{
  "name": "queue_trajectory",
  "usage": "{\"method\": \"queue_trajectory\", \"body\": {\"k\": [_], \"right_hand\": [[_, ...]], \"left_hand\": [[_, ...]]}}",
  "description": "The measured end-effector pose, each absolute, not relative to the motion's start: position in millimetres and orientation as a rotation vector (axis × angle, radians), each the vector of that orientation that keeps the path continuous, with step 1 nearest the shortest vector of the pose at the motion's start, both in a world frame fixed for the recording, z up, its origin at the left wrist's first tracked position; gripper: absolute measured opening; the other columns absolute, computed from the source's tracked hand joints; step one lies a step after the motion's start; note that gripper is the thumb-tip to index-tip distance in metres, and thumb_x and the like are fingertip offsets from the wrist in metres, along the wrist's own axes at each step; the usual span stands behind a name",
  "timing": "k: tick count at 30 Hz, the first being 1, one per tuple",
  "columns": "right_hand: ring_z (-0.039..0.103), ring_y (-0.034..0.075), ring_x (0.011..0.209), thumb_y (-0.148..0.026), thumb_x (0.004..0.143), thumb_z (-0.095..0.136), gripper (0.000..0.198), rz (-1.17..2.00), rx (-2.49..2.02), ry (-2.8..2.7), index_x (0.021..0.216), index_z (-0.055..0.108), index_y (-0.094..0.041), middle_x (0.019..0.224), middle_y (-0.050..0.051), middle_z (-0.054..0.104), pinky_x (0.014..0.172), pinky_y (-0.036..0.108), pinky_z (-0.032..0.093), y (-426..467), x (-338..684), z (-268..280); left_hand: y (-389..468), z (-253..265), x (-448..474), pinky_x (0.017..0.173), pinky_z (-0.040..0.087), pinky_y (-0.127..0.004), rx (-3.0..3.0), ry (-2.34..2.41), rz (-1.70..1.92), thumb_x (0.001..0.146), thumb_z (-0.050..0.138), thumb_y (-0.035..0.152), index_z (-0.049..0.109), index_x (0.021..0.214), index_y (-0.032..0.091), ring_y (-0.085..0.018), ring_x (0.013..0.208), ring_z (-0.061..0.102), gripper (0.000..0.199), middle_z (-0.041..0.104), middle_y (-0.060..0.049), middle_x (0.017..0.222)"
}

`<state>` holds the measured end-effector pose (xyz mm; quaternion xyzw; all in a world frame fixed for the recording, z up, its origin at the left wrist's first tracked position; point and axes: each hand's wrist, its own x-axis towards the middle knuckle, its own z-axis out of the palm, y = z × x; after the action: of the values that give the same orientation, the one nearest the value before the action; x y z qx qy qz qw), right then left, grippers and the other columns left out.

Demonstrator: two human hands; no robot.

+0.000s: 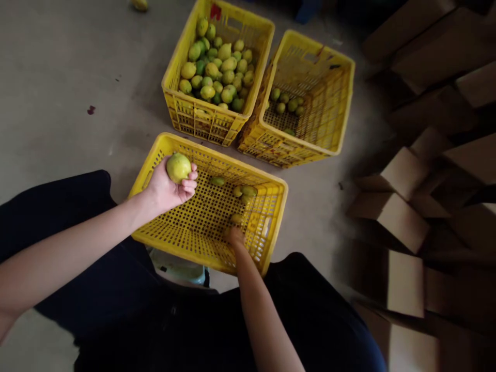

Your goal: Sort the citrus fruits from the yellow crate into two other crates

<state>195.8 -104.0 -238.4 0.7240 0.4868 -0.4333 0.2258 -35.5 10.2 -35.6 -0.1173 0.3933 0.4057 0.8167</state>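
Observation:
My left hand is closed around a yellow-green lemon, held palm up over the left end of the near yellow crate. Inside this crate, at its right end, my right hand reaches down beside a lemon. Its fingers are blurred and partly hidden, so whether they grip anything does not show. Several more lemons lie on the crate floor, among them a greenish one by the far wall and a small group at the far right corner.
Beyond stands a yellow crate heaped with yellow and green lemons. Right of it, another crate holds several lemons at the bottom. Open cardboard boxes line the right side. One lemon lies on the concrete floor.

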Motion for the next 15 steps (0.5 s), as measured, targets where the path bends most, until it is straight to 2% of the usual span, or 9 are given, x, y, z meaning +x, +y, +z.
{"method": "queue_trajectory", "body": {"k": [5, 11, 13, 15], "right_hand": [[0.062, 0.022, 0.104, -0.035, 0.092, 0.059, 0.034, -1.369, 1.959, 1.17, 0.121, 0.057, -0.017, 0.122, 0.009, 0.06, 0.087, 0.043, 0.054, -100, 187, -238], [0.062, 0.022, 0.104, -0.034, 0.091, 0.061, 0.034, -1.469, 1.965, 1.346, 0.121, 0.058, -0.018, 0.121, 0.008, 0.06, 0.086, 0.04, 0.054, -95, 186, -214], [0.064, 0.019, 0.096, -0.036, 0.092, 0.059, 0.029, -1.459, 1.991, 1.491, 0.115, 0.06, -0.017, 0.113, 0.006, 0.063, 0.081, 0.037, 0.056, -81, 188, -199], [0.066, 0.017, 0.085, -0.038, 0.09, 0.062, 0.026, -1.385, 2.037, 1.623, 0.101, 0.064, -0.015, 0.097, 0.004, 0.067, 0.074, 0.032, 0.055, -59, 190, -182]], "left_hand": [[9, -40, -34, 0.033, 0.038, -0.019, -0.245, 0.844, 0.845, 0.093, 0.024, 0.053, 0.058, 0.075, 0.014, -0.01, 0.035, 0.044, 0.054, 0.052, -0.005, 0.054], [11, -41, -36, 0.035, 0.038, -0.02, -0.202, 0.818, 0.836, 0.091, 0.033, 0.053, 0.059, 0.08, 0.014, -0.01, 0.037, 0.046, 0.048, 0.055, -0.004, 0.056], [12, -41, -36, 0.036, 0.039, -0.021, -0.157, 0.817, 0.838, 0.09, 0.035, 0.052, 0.059, 0.08, 0.014, -0.011, 0.038, 0.046, 0.046, 0.056, -0.004, 0.057], [14, -40, -35, 0.038, 0.04, -0.023, -0.096, 0.813, 0.852, 0.088, 0.037, 0.052, 0.059, 0.08, 0.014, -0.011, 0.04, 0.046, 0.045, 0.058, -0.005, 0.059]]}}
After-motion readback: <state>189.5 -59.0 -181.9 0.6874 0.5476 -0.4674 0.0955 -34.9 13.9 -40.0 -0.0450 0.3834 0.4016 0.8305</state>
